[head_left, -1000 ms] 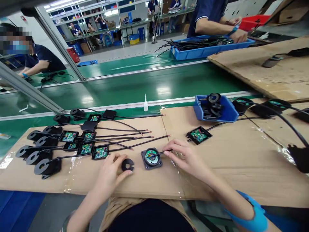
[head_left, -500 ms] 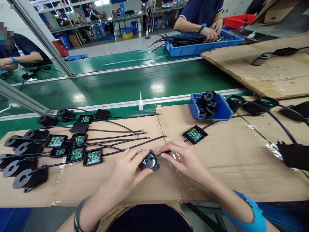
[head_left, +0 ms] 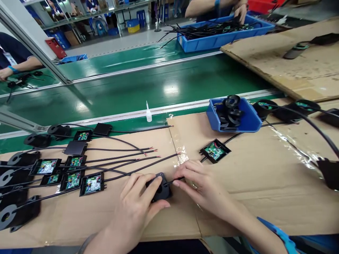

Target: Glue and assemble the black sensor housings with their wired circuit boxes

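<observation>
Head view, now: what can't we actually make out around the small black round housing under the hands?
- Small black round housing: its left and near sides hidden by the left hand; whether its cover is fully seated cannot be told.
- Thin black cable pinched by the right hand: the end inside the fingers is hidden.
- Open black box with green circuit board: components too small to read.
- Black ring parts at the left: cut off by the frame edge.

Left hand [head_left: 137, 204] presses black housing [head_left: 160, 190]; right hand [head_left: 201, 187] pinches cable [head_left: 172, 182].
</observation>
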{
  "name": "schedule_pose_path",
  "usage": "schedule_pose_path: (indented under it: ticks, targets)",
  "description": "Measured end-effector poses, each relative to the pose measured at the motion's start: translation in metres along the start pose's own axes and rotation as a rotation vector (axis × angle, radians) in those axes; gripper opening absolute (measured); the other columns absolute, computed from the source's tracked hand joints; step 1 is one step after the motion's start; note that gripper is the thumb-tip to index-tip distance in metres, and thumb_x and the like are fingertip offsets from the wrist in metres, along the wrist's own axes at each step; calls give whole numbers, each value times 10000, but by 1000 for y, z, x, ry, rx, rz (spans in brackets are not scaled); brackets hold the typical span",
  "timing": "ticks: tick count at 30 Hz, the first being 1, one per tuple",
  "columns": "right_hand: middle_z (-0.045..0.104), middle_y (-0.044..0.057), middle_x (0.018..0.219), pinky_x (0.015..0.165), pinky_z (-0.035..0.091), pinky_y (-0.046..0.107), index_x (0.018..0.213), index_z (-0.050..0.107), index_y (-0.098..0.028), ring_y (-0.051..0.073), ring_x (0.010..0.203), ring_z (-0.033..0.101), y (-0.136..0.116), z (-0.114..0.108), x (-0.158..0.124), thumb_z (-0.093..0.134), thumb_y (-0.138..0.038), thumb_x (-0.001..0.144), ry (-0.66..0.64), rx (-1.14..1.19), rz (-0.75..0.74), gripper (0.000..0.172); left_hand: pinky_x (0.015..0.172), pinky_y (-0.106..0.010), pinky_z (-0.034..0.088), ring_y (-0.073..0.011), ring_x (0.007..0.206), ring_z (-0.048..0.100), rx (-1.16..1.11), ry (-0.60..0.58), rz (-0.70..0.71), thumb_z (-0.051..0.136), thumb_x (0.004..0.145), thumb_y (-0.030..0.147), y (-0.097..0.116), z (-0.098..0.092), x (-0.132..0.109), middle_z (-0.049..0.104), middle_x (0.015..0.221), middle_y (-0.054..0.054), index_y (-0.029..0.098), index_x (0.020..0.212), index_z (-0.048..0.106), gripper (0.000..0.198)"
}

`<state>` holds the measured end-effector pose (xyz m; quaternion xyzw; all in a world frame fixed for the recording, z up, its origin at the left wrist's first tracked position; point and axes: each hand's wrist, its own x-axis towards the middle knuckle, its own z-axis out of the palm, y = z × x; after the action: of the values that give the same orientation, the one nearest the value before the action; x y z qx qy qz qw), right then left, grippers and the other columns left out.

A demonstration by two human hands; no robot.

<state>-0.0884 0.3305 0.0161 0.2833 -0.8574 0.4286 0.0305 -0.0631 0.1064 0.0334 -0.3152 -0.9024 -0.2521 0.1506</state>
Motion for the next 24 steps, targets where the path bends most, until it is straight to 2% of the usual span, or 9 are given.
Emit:
schedule_pose_path:
  ticks: [4, 7, 10, 11, 14, 16, 18, 21, 24]
  targets:
    - [598, 71, 958, 791, 448, 322, 981, 607, -179, 187, 905, 553, -7, 0, -4, 577, -109, 915, 93, -64, -42, 101, 781, -338, 521, -213, 955, 563, -64, -43, -92, 690, 844, 398, -1, -1, 4, 602, 1053, -84, 175, 1132, 603, 374]
    - [593, 81, 974, 752, 494, 295, 1023, 594, -189, 178, 883, 587, -17, 4, -17, 552, -138, 930, 181, -141, -25, 113, 732, -330, 553, -224, 949, 609, -135, -134, -181, 812, 724, 361, -2, -1, 10, 602, 1079, -76, 199, 1046, 599, 418]
    - [645, 42, 881, 596, 526, 256, 1023, 582, -218, 157, 723, 643, -25, 14, -31, 468, -215, 982, -17, -116, 141, 121, 705, -334, 579, -229, 913, 657, -170, -222, -224, 883, 612, 273, -3, 2, 15, 637, 1080, -59, 201, 978, 566, 490]
    - [666, 47, 908, 601, 549, 262, 1061, 579, -217, 168, 739, 667, -27, 18, -34, 429, -241, 999, -72, -105, 198, 164, 702, -335, 586, -231, 903, 670, -180, -245, -227, 895, 590, 272, -5, 3, 15, 653, 1078, -53, 201, 967, 551, 515]
    - [622, 140, 1188, 873, 580, 324, 1291, 511, -151, 218, 1074, 649, -30, 33, -35, 352, -291, 1024, -107, -88, 290, 342, 706, -320, 599, -220, 882, 696, -228, -293, -204, 886, 605, 349, -11, 7, 12, 685, 1068, -40, 212, 1015, 508, 574]
    - [492, 205, 1356, 994, 525, 366, 1389, 454, -106, 244, 1247, 548, -32, 43, -32, 316, -321, 1032, -123, -75, 312, 440, 731, -292, 600, -197, 896, 700, -270, -261, -158, 789, 735, 444, -15, 9, 8, 690, 1071, -47, 217, 1061, 479, 504]
    - [392, 250, 1426, 995, 520, 402, 1426, 436, -77, 279, 1288, 508, -35, 51, -31, 276, -342, 1034, -126, -84, 336, 500, 768, -266, 597, -180, 934, 699, -275, -156, -85, 624, 871, 517, -16, 12, 2, 690, 1066, -74, 203, 1059, 463, 400]
    - [388, 257, 1430, 1035, 477, 461, 1433, 444, -56, 311, 1328, 457, -40, 59, -32, 273, -345, 1027, -105, -100, 338, 526, 840, -277, 592, -204, 1000, 692, -183, 33, 34, 489, 946, 529, -14, 19, -10, 690, 1054, -151, 157, 1074, 467, 395]
    - [447, 215, 1405, 1084, 424, 475, 1436, 452, -86, 294, 1355, 422, -45, 64, -36, 335, -337, 1010, -28, -65, 326, 508, 932, -332, 569, -244, 1120, 645, -117, 129, 72, 521, 942, 473, -10, 22, -23, 666, 1121, -208, 131, 1112, 474, 385]
